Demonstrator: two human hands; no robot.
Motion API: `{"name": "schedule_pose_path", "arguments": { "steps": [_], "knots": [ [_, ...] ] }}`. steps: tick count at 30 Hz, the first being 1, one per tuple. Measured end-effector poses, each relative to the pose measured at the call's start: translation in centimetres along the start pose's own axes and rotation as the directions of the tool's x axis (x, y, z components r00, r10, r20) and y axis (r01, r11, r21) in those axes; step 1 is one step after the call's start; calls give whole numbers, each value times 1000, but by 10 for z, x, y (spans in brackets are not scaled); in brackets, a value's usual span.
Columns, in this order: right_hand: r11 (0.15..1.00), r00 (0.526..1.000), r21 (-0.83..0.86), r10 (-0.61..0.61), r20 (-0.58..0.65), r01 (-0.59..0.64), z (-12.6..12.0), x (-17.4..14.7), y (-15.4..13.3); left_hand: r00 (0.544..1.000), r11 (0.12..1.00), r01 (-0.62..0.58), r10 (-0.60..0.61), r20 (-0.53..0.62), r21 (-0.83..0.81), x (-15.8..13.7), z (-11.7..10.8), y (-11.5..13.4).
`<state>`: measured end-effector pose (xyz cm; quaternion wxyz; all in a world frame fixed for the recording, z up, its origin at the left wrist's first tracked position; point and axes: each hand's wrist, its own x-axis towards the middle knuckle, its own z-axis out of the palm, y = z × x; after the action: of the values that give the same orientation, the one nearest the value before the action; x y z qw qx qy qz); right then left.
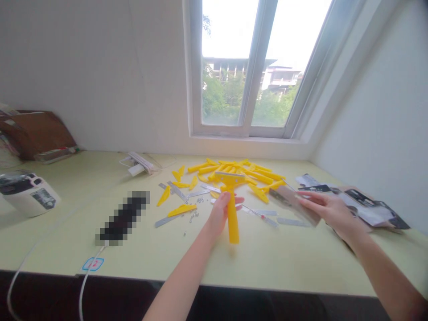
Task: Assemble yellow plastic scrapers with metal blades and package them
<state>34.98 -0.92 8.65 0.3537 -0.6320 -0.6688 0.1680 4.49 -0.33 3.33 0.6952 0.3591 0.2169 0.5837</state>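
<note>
Yellow scraper, metal strip at its head, was clamped in the left hand's grip at centre frame. Right hand pinched a grey packet, right of centre. Yellow handles, blades and small fasteners remained loose mid-frame, apparently unassembled.

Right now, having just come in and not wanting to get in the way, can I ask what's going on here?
Someone is handling yellow tools at a pale table. Their left hand holds one yellow tool with a metal-edged head, its handle pointing toward them. The right hand holds a flat, greyish item, too blurred to identify. Beyond them lies a heap of yellow handles; loose metal strips and small metal bits lie to the left.
</note>
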Motion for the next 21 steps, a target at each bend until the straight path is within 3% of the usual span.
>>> {"name": "schedule_pose_path", "arguments": {
  "steps": [2,3,6,11,16,21],
  "knots": [
    [977,962,196,28,273,-84,35,-14,-32,999,1000,-28,29,34,-8,0,0,1],
    [959,942,258,28,335,-120,50,-19,-43,998,999,-32,33,49,-15,0,0,1],
    [931,921,343,-24,390,-121,79,-28,-59,999,999,-10,12,45,-41,0,0,4],
    [947,840,321,-149,521,-31,90,-31,-57,995,969,-80,63,-80,-234,3,-4,12],
    [930,910,367,-151,387,-2,105,-36,-70,991,945,-134,129,-35,-297,1,-2,17],
    [881,934,451,-30,355,-143,118,-29,-73,990,998,-52,56,126,-34,-6,3,19]
  ]
}}
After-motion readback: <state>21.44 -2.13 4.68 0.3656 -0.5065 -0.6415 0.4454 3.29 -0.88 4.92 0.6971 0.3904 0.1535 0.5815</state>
